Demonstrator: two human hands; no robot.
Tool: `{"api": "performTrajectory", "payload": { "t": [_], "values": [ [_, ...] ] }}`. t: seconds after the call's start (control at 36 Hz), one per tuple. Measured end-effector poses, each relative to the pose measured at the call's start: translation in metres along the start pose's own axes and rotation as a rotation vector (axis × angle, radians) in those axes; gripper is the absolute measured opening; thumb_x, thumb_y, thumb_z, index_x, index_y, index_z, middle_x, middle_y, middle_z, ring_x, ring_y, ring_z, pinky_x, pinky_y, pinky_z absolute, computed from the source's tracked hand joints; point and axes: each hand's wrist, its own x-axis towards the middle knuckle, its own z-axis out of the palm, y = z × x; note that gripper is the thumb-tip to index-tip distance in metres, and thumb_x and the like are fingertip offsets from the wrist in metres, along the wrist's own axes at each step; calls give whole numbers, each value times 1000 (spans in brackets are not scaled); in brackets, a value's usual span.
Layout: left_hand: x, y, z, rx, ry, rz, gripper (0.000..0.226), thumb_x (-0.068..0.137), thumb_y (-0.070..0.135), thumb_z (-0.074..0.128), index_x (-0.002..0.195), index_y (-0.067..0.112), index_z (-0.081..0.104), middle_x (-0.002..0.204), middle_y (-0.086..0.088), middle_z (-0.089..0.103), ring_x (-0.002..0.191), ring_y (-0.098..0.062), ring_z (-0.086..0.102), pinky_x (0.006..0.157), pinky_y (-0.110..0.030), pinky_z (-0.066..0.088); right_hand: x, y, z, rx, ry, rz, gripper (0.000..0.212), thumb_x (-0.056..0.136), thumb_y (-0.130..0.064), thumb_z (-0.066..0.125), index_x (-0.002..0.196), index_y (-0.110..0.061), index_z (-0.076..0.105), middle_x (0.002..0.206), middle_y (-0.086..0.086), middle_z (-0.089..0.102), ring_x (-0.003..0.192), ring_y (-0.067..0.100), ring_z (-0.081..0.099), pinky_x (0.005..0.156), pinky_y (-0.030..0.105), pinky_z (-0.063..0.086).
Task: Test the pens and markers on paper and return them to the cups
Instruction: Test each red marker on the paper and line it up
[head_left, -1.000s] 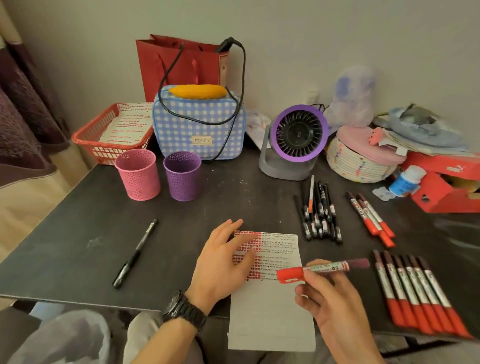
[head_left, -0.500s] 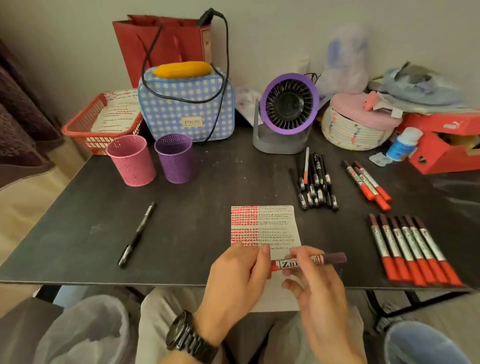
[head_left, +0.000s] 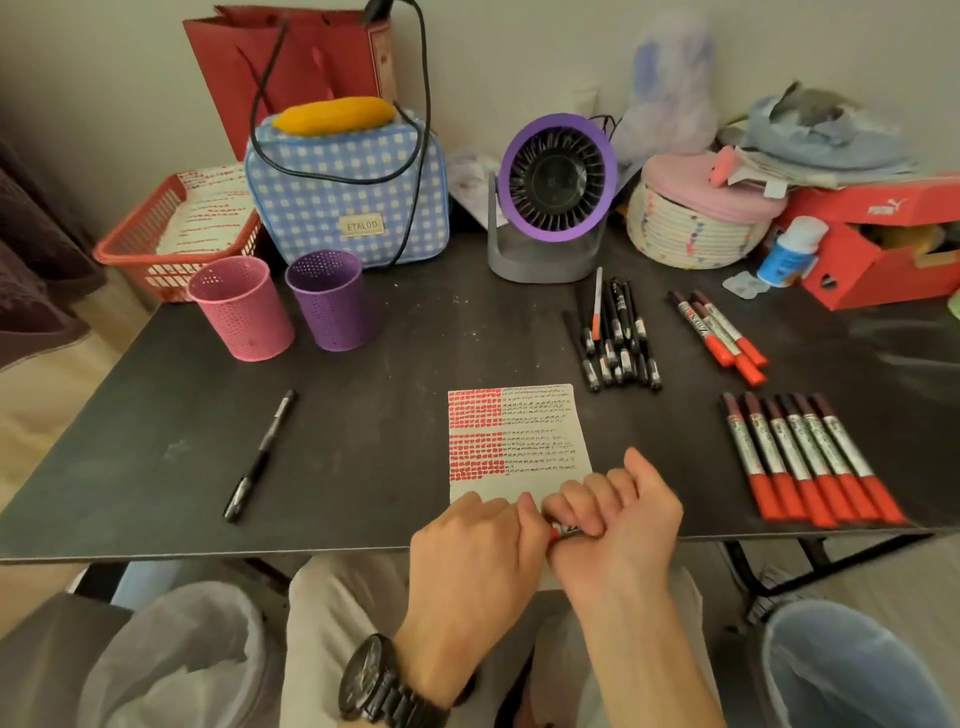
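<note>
Both hands meet at the table's near edge around one red marker (head_left: 561, 531), of which only a sliver shows. My left hand (head_left: 475, 556) grips its red cap end. My right hand (head_left: 618, 519) is curled round its barrel. Just beyond them lies the test paper (head_left: 519, 441), marked with red blocks and black scribbles. A pink cup (head_left: 241, 309) and a purple cup (head_left: 330, 301) stand at the far left. Several red markers (head_left: 805, 457) lie in a row on the right, three more red markers (head_left: 719, 330) behind them. A bunch of black pens (head_left: 615, 338) lies beside those.
A single black pen (head_left: 262, 454) lies on the left of the dark table (head_left: 363, 364). At the back stand a red basket (head_left: 156, 244), a checked bag (head_left: 348, 192), a purple fan (head_left: 556, 192), a woven basket (head_left: 696, 223) and a red shoebox (head_left: 883, 239).
My left hand left the paper and came to the marker's cap end. My right hand turned over and closed round the barrel, drawing the marker toward the table edge.
</note>
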Motion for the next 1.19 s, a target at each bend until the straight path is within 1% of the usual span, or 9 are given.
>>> {"api": "performTrajectory", "payload": {
  "t": [0.17, 0.31, 0.39, 0.53, 0.67, 0.78, 0.86, 0.97, 1.19],
  "values": [
    [4, 9, -13, 54, 6, -29, 44, 92, 30, 42, 53, 23, 23, 39, 2, 41, 33, -20, 40, 30, -25, 30, 3, -3, 14, -100, -119, 7, 55, 93, -28, 55, 49, -25, 24, 45, -8, 13, 37, 12, 10, 36, 24, 17],
    [2, 5, -14, 74, -322, -220, 54, 96, 46, 9, 58, 15, 32, 57, -4, 57, 57, -28, 48, 55, -36, 39, 4, -2, 14, -145, -301, 55, 53, 85, -30, 62, 46, -25, 26, 41, -11, 17, 31, 7, 13, 33, 19, 18],
    [5, -2, -19, -249, -450, -356, 56, 97, 45, 18, 60, 15, 48, 65, -4, 65, 64, -24, 52, 66, -35, 46, 12, -5, 11, -154, -407, 65, 51, 83, -32, 62, 45, -24, 28, 39, -12, 19, 29, 6, 15, 31, 18, 20],
    [4, -47, -51, -908, -559, -706, 45, 88, 46, 43, 51, 24, 29, 50, 8, 26, 47, -11, 22, 46, -19, 24, 46, -77, 7, -59, -351, -161, 54, 98, -32, 52, 53, -26, 23, 45, -7, 13, 36, 10, 11, 34, 22, 18],
    [28, -56, -33, -848, -313, -592, 62, 105, 59, 27, 56, 22, 36, 53, 10, 38, 50, -9, 33, 61, -36, 25, 63, -61, 10, -137, -389, -72, 52, 102, -43, 51, 56, -23, 37, 49, -9, 29, 42, 7, 29, 47, 22, 31],
    [37, -63, -24, -707, -261, -436, 61, 97, 74, 23, 74, 33, 61, 83, 13, 71, 81, -3, 64, 81, -16, 46, 65, -47, 9, -295, -322, -58, 54, 97, -62, 48, 68, -19, 63, 74, -1, 60, 67, 15, 61, 67, 28, 53],
    [40, -80, -19, -491, -280, -308, 21, 92, 54, 49, 86, 35, 46, 108, 11, 71, 106, -16, 60, 89, -44, 49, 61, -48, 8, -576, -299, -125, 70, 91, -78, 36, 78, -20, 73, 73, 2, 64, 64, 15, 61, 60, 28, 53],
    [39, -92, -13, -305, -333, -115, 44, 79, 36, 65, 87, 34, 22, 133, 6, 64, 132, -17, 50, 105, -45, 42, 49, -38, 12, -829, -310, -165, 78, 85, -83, 40, 93, -17, 80, 86, 8, 77, 61, 15, 66, 52, 27, 54],
    [37, -92, -10, -232, -364, -115, 58, 74, 52, 67, 95, 45, 14, 145, 9, 55, 143, -11, 39, 117, -43, 32, 49, 1, 21, -1118, -329, -393, 31, 81, -52, 78, 79, -22, 73, 84, 8, 77, 61, 20, 72, 56, 28, 58]
  ]
}}
